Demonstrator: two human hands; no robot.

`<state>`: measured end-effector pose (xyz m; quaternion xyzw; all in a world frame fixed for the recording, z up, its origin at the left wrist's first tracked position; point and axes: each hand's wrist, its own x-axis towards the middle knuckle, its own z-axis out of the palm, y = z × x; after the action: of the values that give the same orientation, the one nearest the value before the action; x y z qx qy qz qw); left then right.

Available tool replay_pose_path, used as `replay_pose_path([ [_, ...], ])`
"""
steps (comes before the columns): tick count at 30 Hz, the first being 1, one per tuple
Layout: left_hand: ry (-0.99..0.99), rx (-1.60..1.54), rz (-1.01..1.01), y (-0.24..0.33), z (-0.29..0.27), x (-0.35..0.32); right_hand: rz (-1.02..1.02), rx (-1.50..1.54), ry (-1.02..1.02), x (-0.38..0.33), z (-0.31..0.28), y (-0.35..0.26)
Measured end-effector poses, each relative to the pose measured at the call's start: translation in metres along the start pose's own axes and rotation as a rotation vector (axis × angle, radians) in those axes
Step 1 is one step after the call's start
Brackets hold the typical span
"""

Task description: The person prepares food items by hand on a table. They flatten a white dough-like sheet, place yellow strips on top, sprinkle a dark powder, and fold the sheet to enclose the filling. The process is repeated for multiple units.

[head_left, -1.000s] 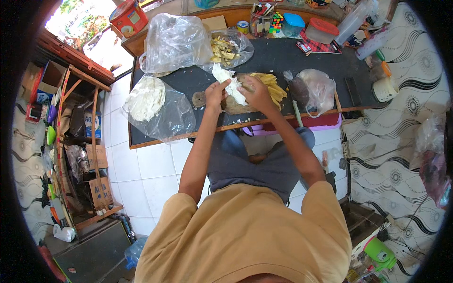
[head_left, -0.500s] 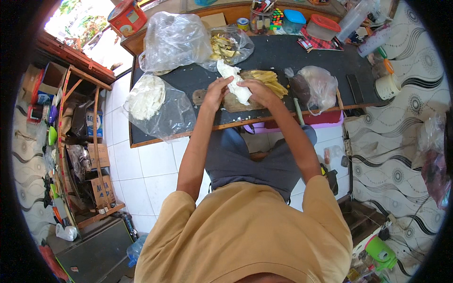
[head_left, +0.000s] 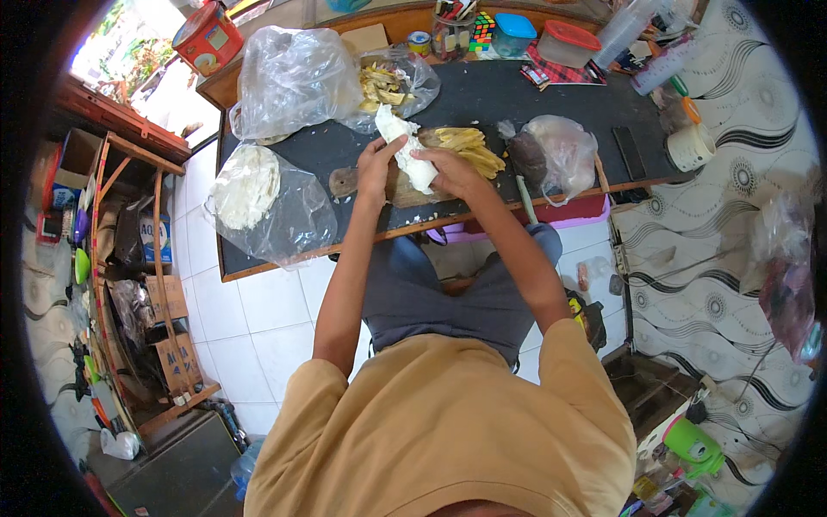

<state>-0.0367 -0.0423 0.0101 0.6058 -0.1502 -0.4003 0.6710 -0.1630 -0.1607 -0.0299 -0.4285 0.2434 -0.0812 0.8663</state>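
A limp white wrapper sheet point(head_left: 403, 145), bunched lengthwise, is held over a wooden cutting board point(head_left: 415, 193). My left hand point(head_left: 377, 169) grips its left side. On the other side, my right hand point(head_left: 452, 174) has its thumb pressed against the sheet, fingers curled beneath it and partly hidden. Sliced yellow banana pieces point(head_left: 469, 152) lie on the board just beyond my right hand. Left of my hands, a stack of round white wrappers point(head_left: 245, 185) rests on clear plastic point(head_left: 300, 222).
Behind my hands sit a puffed clear bag point(head_left: 297, 82) and a bag of yellowish peels point(head_left: 383, 88). At right are a knotted plastic bag point(head_left: 564, 155), a green-handled knife point(head_left: 526, 200) and a dark phone-like slab point(head_left: 629, 152). A jar of pens point(head_left: 451, 36) and lidded tubs point(head_left: 568, 43) line the back.
The whole view has shifted a little, so the table appears further left. Both hands keep hold of the white wrapper, with barely any change in grip.
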Motion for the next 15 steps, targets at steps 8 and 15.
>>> replay_pose_path([
  [8,0.171,0.109,0.160,-0.014,0.009,0.012,-0.265,-0.172,0.081,0.024,-0.067,-0.018],
  [15,0.347,0.872,0.655,-0.068,-0.016,0.003,-0.357,-0.068,0.536,0.022,-0.084,-0.123],
])
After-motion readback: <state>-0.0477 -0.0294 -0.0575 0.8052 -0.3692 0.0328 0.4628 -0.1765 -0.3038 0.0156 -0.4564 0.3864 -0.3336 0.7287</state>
